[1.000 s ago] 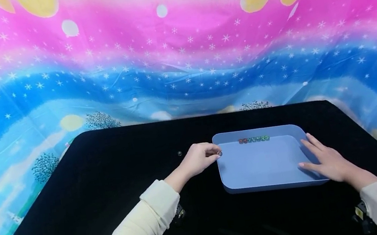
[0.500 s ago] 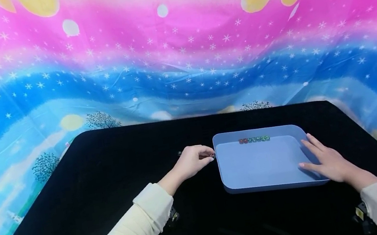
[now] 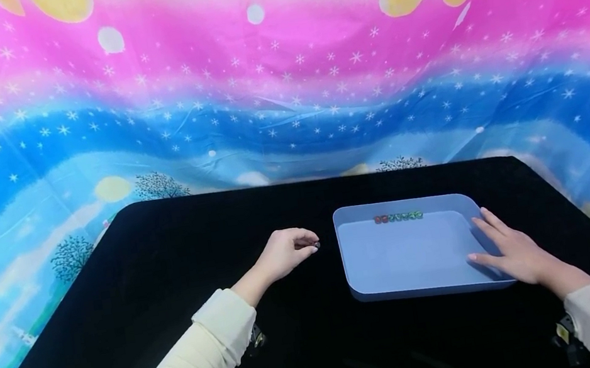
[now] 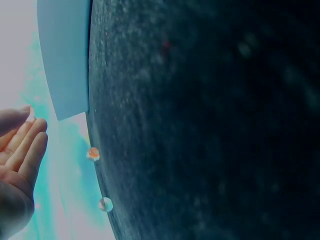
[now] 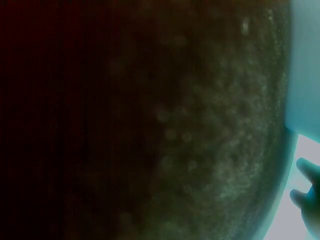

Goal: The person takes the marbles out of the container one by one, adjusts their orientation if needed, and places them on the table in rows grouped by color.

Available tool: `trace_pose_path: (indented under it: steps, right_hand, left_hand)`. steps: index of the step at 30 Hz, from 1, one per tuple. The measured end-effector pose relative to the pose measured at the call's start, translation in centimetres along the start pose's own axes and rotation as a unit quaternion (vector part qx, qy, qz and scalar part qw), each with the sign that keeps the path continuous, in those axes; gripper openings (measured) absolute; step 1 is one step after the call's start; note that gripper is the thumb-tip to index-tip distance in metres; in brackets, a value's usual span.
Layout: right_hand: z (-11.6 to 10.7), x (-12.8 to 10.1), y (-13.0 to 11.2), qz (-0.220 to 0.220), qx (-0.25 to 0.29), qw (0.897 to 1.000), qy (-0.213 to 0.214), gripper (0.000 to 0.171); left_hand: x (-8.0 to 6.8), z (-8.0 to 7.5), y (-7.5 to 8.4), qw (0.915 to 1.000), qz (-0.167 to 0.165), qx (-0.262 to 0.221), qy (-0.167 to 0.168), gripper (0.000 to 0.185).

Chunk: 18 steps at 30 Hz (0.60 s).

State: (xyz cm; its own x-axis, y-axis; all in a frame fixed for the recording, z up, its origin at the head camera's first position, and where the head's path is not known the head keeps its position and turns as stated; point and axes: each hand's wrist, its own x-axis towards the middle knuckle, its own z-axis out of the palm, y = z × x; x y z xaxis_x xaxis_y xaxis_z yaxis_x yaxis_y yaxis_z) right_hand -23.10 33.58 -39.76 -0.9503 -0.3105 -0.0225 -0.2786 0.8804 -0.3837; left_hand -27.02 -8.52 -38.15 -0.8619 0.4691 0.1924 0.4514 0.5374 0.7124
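Fingers (image 3: 301,232) of the left hand (image 3: 283,254) pinch a small marble (image 3: 317,245) just below the head view's centre, while the right hand (image 3: 516,254), its fingers spread apart, touches the blue tray (image 3: 404,263) at lower right.

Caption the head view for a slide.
Left fingers pinch a marble; right fingers touch a blue tray holding more marbles.

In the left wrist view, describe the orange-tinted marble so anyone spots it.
Start at the blue tray, upper left. Follow the edge of the black table down from it to the orange-tinted marble, nearer the tray. Orange shows inside it, while the lower marble looks clear.
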Motion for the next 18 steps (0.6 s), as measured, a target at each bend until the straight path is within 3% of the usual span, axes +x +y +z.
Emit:
trace_pose_path:
  steps: [18]
  right_hand:
    - [-0.1, 0.1, 0.1, 0.001, 0.002, 1.0, -0.004, 0.08]
  left_hand:
    - [-1.1, -2.1, -1.2, 0.9992, -0.016, 0.026, 0.025, 0.018]
